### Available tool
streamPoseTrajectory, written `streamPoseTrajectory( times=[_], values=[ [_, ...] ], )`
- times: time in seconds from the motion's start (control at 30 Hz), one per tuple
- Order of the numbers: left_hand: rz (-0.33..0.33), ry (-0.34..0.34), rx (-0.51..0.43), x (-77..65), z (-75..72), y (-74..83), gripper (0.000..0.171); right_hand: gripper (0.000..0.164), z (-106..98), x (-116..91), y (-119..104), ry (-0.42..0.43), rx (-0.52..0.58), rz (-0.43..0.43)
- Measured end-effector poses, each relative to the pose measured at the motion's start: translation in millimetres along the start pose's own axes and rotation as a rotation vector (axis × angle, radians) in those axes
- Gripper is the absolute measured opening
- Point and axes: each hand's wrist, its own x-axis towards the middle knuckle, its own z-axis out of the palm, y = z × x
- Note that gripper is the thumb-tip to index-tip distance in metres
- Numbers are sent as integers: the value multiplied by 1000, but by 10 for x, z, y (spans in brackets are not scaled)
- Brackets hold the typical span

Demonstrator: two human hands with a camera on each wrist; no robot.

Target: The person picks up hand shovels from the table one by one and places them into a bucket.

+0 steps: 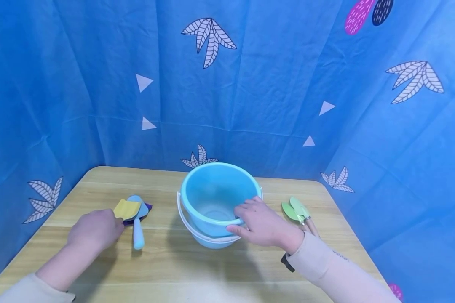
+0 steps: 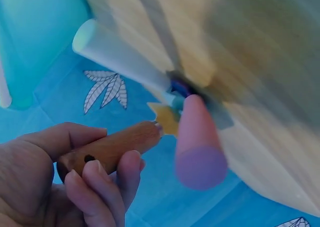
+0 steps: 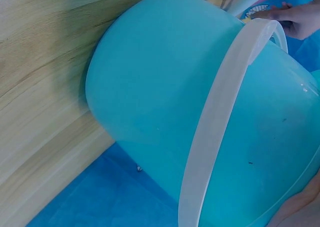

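My left hand [image 1: 96,229] grips the brown wooden handle [image 2: 117,147] of a small garden trowel with a yellow blade [image 1: 127,209]. Beneath and beside that blade lie a light-blue trowel [image 1: 138,236] and a dark purple tool head [image 1: 149,207]. In the left wrist view a pink-purple handle [image 2: 201,147] and a pale handle [image 2: 120,54] point toward the camera. At mid-table a turquoise bucket [image 1: 208,229] stands upright, and my right hand [image 1: 263,223] holds its near right rim, fingers over the inside and thumb outside. Its white carrying handle [image 3: 215,122] hangs down.
Two green-bladed trowels [image 1: 298,207] with wooden handles lie right of the bucket, partly hidden by my right forearm. A blue patterned cloth [image 1: 231,92] rises behind and beside the wooden table [image 1: 167,273]. The bucket's visible inside holds nothing.
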Motion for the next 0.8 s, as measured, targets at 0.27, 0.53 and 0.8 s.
streamPoseTrajectory(
  times=[0.27, 0.53, 0.8],
  values=[
    [31, 99, 8, -61, -95, 95, 24, 48, -4, -3, -16, -17, 12, 9],
    [52, 164, 25, -89, -138, 138, 21, 46, -1, 6, -20, -19, 10, 6],
    [294, 273, 289, -103, -170, 96, 26, 45, 3, -3, -13, -11, 15, 9]
  ],
)
